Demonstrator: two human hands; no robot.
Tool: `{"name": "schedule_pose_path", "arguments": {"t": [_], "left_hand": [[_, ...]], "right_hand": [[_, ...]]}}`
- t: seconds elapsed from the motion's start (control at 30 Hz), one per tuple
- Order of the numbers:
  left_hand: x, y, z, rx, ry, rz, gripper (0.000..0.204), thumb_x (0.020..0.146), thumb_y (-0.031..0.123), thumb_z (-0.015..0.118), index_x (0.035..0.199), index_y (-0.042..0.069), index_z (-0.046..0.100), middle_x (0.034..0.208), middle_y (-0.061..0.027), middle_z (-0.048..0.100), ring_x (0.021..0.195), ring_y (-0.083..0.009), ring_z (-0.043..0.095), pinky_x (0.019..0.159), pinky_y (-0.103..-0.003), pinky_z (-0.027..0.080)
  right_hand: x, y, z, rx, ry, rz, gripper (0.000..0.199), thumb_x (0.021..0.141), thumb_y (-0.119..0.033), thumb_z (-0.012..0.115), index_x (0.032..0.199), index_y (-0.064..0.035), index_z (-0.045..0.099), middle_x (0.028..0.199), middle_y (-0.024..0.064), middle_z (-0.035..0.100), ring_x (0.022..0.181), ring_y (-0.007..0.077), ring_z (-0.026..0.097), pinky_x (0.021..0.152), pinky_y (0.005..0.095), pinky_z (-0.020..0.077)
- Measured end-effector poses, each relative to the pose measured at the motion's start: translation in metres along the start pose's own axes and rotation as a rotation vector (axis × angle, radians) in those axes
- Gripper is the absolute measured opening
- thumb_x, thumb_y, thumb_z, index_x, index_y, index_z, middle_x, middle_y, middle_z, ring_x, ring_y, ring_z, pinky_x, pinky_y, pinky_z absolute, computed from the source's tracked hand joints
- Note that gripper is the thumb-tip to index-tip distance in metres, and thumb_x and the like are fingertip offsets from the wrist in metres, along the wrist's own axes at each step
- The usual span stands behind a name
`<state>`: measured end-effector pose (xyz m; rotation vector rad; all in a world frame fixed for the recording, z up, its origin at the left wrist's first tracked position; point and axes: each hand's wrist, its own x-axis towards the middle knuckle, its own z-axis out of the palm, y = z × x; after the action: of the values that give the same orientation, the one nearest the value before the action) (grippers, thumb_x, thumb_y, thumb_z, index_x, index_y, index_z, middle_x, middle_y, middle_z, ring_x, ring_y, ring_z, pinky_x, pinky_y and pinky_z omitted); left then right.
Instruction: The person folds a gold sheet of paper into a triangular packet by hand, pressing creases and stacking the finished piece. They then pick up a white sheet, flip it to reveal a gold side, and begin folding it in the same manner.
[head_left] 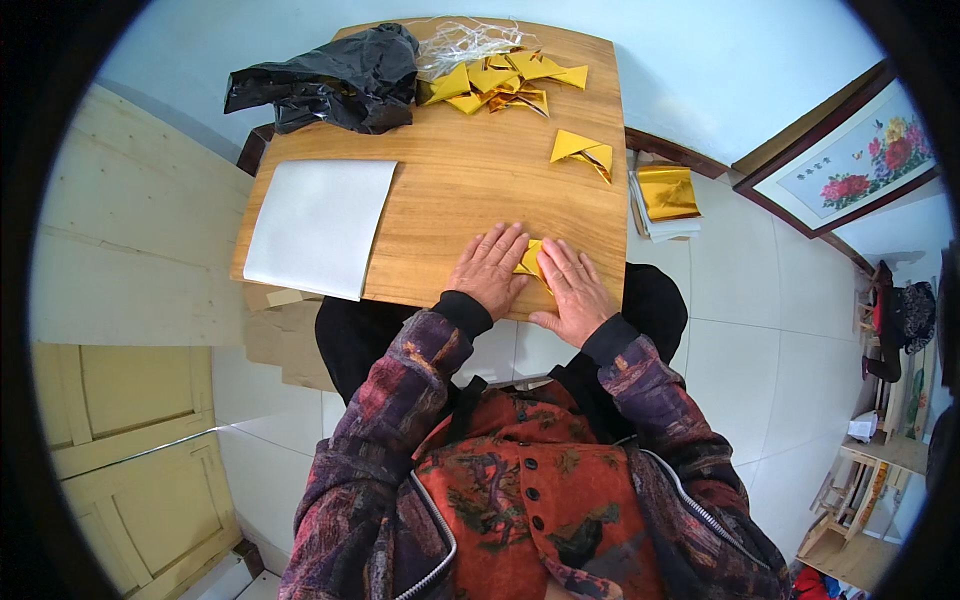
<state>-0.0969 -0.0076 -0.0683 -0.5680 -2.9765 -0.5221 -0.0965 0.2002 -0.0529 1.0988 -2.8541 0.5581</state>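
I am pressing both palms flat on a gold paper [529, 259] at the worktop's [470, 180] near edge. My left hand [488, 270] is lying open, fingers spread, beside it; my right hand [571, 290] is open too, covering its right part. Neither is gripping. The sheet is looking thin, light and slick, likely creasing easily; I am judging its corners and fold edges the best places to pinch. Folded pieces [500, 80] are lying well apart, at the far edge.
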Motion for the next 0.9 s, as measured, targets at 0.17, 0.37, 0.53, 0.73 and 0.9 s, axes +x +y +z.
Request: {"name": "schedule_pose_path", "arguments": {"t": [0.17,0.37,0.53,0.73,0.9], "left_hand": [[-0.001,0.0,-0.002,0.025,0.006,0.016,0.058,0.094,0.039,0.053,0.147,0.019,0.039,0.156,-0.0028,0.032,0.145,-0.023,0.027,0.118,-0.042,0.02],[-0.001,-0.001,0.0,0.056,0.019,0.048,0.057,0.095,0.039,0.052,0.148,0.023,0.039,0.156,0.0003,0.032,0.144,-0.024,0.027,0.117,-0.045,0.02],[-0.002,-0.002,0.0,0.06,-0.002,0.079,0.061,0.094,0.038,0.054,0.15,0.023,0.036,0.158,0.0008,0.03,0.145,-0.0261,0.025,0.117,-0.047,0.02],[-0.003,-0.003,-0.003,0.102,-0.054,0.08,0.062,0.095,0.047,0.05,0.15,0.026,0.033,0.158,0.0037,0.028,0.146,-0.0264,0.023,0.118,-0.05,0.016],[-0.003,-0.001,-0.009,0.127,-0.106,0.09,0.066,0.093,0.053,0.05,0.15,0.026,0.033,0.159,0.0018,0.026,0.147,-0.0276,0.02,0.117,-0.053,0.015]], "right_hand": [[-0.001,0.001,0.005,-0.08,-0.07,0.008,0.102,0.077,-0.061,0.066,0.151,-0.0043,0.025,0.159,0.0126,0.021,0.147,0.0314,0.02,0.117,0.0516,0.0178],[-0.001,-0.003,0.0,-0.098,-0.133,0.012,0.112,0.069,-0.063,0.073,0.15,-0.0021,0.025,0.16,0.0141,0.018,0.148,0.0316,0.015,0.118,0.0516,0.0138],[0.0,-0.009,-0.003,-0.122,-0.169,0.027,0.118,0.065,-0.062,0.077,0.151,-0.0016,0.023,0.16,0.0147,0.017,0.148,0.0325,0.014,0.118,0.0517,0.0119],[-0.001,-0.008,-0.003,-0.128,-0.166,0.026,0.116,0.064,-0.054,0.081,0.151,-0.0022,0.023,0.159,0.0143,0.018,0.148,0.0319,0.016,0.118,0.0513,0.0134],[-0.009,-0.015,-0.006,-0.117,-0.162,0.06,0.115,0.064,-0.048,0.083,0.151,-0.0028,0.023,0.159,0.0139,0.019,0.148,0.0312,0.016,0.118,0.0504,0.0148]]}}
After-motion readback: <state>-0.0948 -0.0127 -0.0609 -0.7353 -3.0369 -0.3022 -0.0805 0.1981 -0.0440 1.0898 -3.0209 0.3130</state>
